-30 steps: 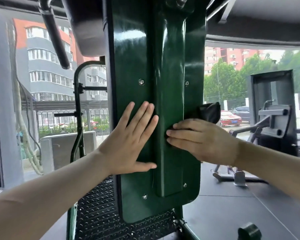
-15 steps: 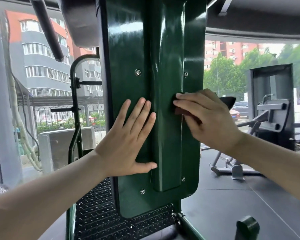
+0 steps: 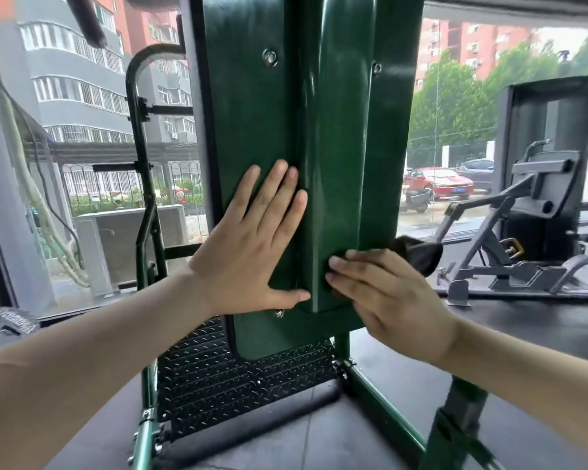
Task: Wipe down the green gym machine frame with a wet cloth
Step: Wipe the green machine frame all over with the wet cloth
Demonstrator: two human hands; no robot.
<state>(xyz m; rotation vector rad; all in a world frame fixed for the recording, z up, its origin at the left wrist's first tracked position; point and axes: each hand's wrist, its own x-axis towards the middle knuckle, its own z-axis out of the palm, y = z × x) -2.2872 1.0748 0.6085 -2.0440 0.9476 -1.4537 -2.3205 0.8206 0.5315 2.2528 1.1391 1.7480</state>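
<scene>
Nearest the camera, two bare forearms reached in toward the green panel (image 3: 252, 106) of the gym machine, which stood upright in the middle of the view. The left hand (image 3: 248, 252) lay flat against the panel's lower left part, fingers straight and slightly spread, thumb stretched out sideways toward the raised centre rib (image 3: 340, 164); it held nothing and only pressed on the painted metal. The right hand (image 3: 384, 293) pressed on the panel's lower right part, beside the bottom end of the rib, its fingers nearly straight and laid together over a dark cloth (image 3: 418, 254). Most of the cloth was hidden beneath the palm and fingers, while a loose dark corner stuck out past the panel's right edge. Whether the thumb curled under the cloth could not be told.

Below the panel, a black checker-plate footplate (image 3: 245, 378) sloped down to the green base tubes (image 3: 384, 405) on the dark floor. Left of the panel rose a curved green upright bar (image 3: 140, 137). Further right of the panel stood a grey exercise machine (image 3: 537, 212). Beyond the window, to the panel's right, a red car (image 3: 438, 181) was parked under green trees (image 3: 455, 106), and to its left stood grey and red apartment blocks (image 3: 82, 69).
</scene>
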